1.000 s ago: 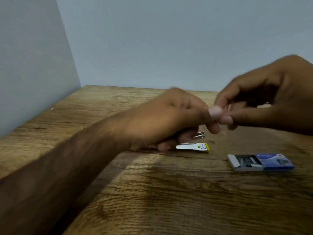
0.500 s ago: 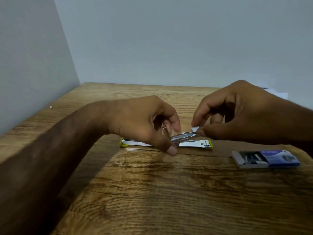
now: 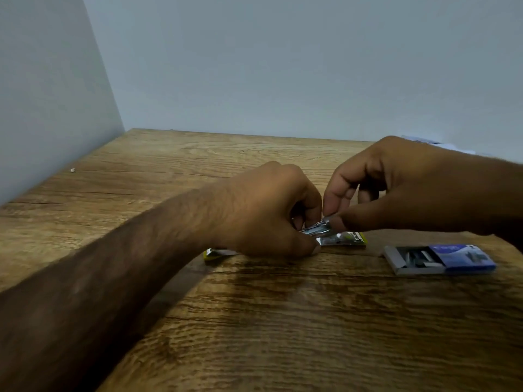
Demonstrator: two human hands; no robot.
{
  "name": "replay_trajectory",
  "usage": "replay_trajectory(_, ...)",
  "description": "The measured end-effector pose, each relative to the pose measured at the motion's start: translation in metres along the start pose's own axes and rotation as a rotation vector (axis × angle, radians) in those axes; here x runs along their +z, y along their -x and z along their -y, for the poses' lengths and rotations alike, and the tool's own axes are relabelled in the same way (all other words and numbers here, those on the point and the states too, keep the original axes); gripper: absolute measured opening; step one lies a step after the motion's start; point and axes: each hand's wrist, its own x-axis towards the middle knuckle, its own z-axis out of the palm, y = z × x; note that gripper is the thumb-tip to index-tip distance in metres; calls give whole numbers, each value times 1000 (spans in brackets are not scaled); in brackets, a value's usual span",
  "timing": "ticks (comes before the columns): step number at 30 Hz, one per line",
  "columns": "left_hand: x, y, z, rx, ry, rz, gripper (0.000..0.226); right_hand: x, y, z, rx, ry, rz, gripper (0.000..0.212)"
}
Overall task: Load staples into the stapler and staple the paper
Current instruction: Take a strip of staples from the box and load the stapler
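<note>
Left hand (image 3: 263,210): fingers clamped on the small white-and-yellow metal stapler (image 3: 343,239).
Right hand (image 3: 402,188): fingertips pinched on its silver magazine tip.
Advice: steady the base; slide straight.

A wood-grain table (image 3: 283,321) is stretching out below me, meeting pale grey walls (image 3: 283,66) at the corner. A tiny white speck (image 3: 72,170) is lying near its left edge.

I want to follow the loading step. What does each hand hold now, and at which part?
The left hand holds the stapler at its middle. The right hand pinches the metal strip at its right end.
</note>
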Motion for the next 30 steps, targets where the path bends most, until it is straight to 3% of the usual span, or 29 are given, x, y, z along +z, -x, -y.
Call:
replay_trajectory(12, 2, -2, 0, -25, 6, -6, 15, -2, -1, 6, 20, 31, 8, 13)
replay_trajectory(18, 3, -3, 1, -33, 38, 11, 20, -2, -2, 11, -4, 160, 4, 13)
replay_trajectory(30, 5, -4, 3, -35, 43, 3, 21, -2, -4, 2, 124, -134, 74, 16)
